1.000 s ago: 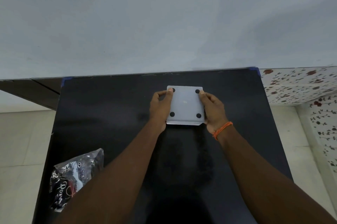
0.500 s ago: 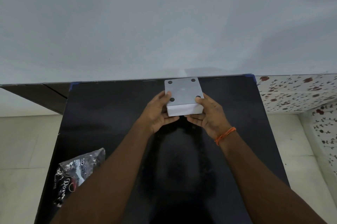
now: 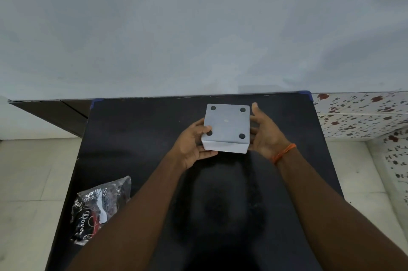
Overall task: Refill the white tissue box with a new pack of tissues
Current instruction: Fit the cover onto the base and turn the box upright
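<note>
The white tissue box (image 3: 227,126) is held above the black table (image 3: 132,138), underside up, showing four black round feet. My left hand (image 3: 194,140) grips its left side, thumb on top and fingers under the near edge. My right hand (image 3: 265,132) is at its right side, palm against the box and fingers spread, thumb raised beyond the far corner. An orange thread circles my right wrist. A clear pack with dark printing (image 3: 99,206), apparently the new tissues, lies at the table's near left edge, partly hidden by my left forearm.
A pale wall rises just behind the table's far edge. A flower-patterned tiled ledge (image 3: 362,114) stands to the right. Light floor tiles lie on both sides, and a dark wooden strip (image 3: 48,111) runs along the left wall.
The box was lifted off the table and brought a little toward me. My left hand shifted under its near-left corner; my right hand loosened, its fingers spreading along the right side.
</note>
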